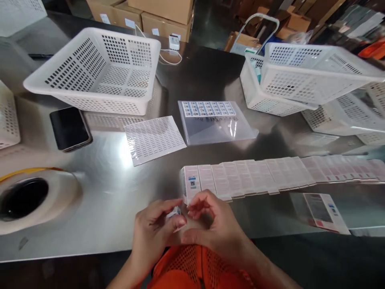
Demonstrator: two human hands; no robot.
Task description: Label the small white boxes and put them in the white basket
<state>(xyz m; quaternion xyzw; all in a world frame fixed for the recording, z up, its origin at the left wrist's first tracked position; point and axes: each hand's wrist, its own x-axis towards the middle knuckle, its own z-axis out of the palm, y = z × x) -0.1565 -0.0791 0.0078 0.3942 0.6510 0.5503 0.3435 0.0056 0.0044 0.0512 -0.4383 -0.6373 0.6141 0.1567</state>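
My left hand pinches a small white-and-blue piece, which looks like a sticker and is partly covered by the fingers. Facing it, my right hand has its thumb and fingers curved and apart, with nothing visible between them. Just beyond the right fingers begins a long row of pale pink-and-white small boxes, packed side by side and running off to the right. The nearest end box carries a blue-and-white label with a square code. A sheet of small printed labels lies beyond my left hand.
A clear plastic folder with a code-sticker strip lies mid-table. White baskets stand at the back left and right. A phone and a tape roll are on the left. One flat box lies near the front right edge.
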